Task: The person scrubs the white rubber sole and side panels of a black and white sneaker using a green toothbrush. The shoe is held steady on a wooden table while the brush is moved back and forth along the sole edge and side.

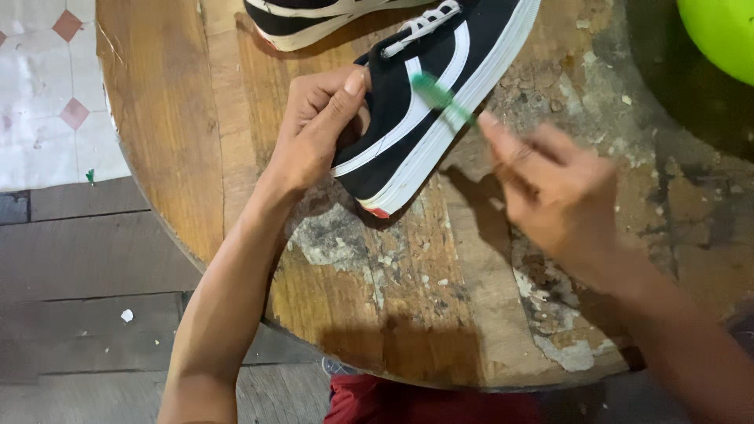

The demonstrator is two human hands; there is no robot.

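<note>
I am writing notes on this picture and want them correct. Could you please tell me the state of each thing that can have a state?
Black sneaker: on its side on the table, laced, held at the heel.
Green brush: blurred, head against the white sole edge.
Left hand: gripping the sneaker's heel.
Right hand: closed on the brush handle, blurred.
Second sneaker: lying behind, untouched.
Round wooden table: worn, surface flaking.

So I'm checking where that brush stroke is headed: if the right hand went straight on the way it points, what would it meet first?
The right hand points up-left, with its green brush ahead. It would first meet the white sole edge of the black shoe. The brush tip looks to be on it or nearly so; motion blur hides actual contact.
</note>
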